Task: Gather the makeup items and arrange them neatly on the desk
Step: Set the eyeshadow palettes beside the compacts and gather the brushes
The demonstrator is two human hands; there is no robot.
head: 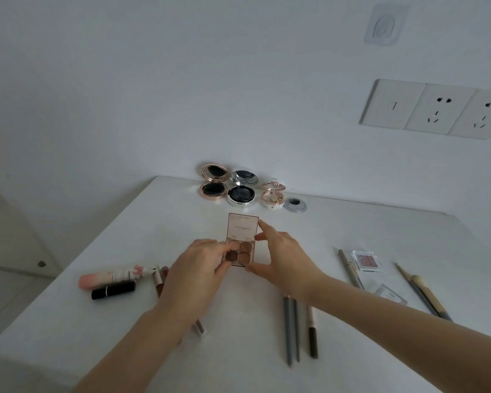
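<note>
Both hands meet at the middle of the white desk (102, 321), holding the open eyeshadow palette (240, 246) between them. The left hand (199, 268) curls its fingers round the palette's left edge. The right hand (281, 256) pinches the right edge, thumb at the near corner and forefinger reaching up to the raised clear lid.

Beyond the hands, by the wall, three open compacts stand in a row: a rose-gold compact (214, 181), a silver compact (242, 190) touching it, and a small ornate compact (273, 195) just beside a round metal grommet (294, 205).

Left of the left hand lie a pink tube (114, 276) and a black lipstick (113, 290) side by side; a brownish tube (160, 279) is partly hidden under that hand.

Under the right forearm lie two grey pencils (291, 330) and a brown-tipped pencil (312, 333). Right of the right hand are a slim pencil (350, 269), a clear blush case (366, 260) and, farther out, makeup brushes (425, 293).
</note>
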